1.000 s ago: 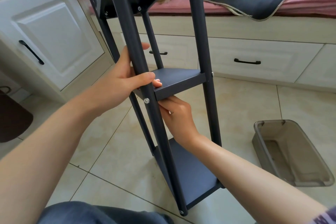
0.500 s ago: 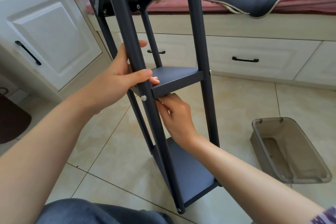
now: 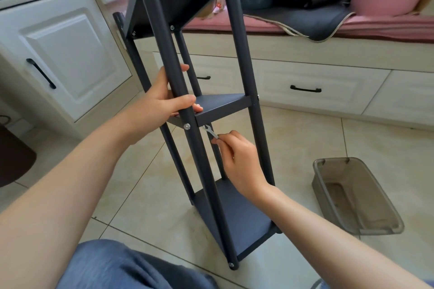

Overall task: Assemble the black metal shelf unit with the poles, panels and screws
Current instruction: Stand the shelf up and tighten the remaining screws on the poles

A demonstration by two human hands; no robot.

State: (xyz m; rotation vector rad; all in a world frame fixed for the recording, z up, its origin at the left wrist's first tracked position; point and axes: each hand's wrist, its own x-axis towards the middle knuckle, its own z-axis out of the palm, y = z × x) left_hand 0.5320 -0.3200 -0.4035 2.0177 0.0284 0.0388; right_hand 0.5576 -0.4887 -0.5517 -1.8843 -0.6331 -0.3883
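Tightening is the step in hand, judged from the small flat wrench [image 3: 210, 132] whose open end reaches up to the underside of the middle panel [image 3: 222, 107], right behind the near pole [image 3: 185, 101]. The right hand [image 3: 237, 159] pinches the wrench's lower end between thumb and fingertips; the left hand [image 3: 162, 104] is wrapped around the near pole at the level of that panel, thumb across the front, fingers behind.

The black metal shelf unit [image 3: 244, 77] stands tilted on the tiled floor [image 3: 305, 138], its foot near the person's knee [image 3: 122, 267], with three panels already hung between the poles. A silver screw head [image 3: 187, 126] shows on the near pole just below the left thumb; the nut it should meet is probably tucked under the panel's corner, though it is hidden here.

To do this well, seat the wrench's jaws squarely on the nut before turning, since a thin stamped wrench slips off easily. Keep the left hand pressing pole and panel together so the joint does not open while the screw draws in. Turn in short arcs, as the poles leave little swing room, and stop once snug.

A grey plastic bin [image 3: 394, 227] lies on the floor to the right, well apart.
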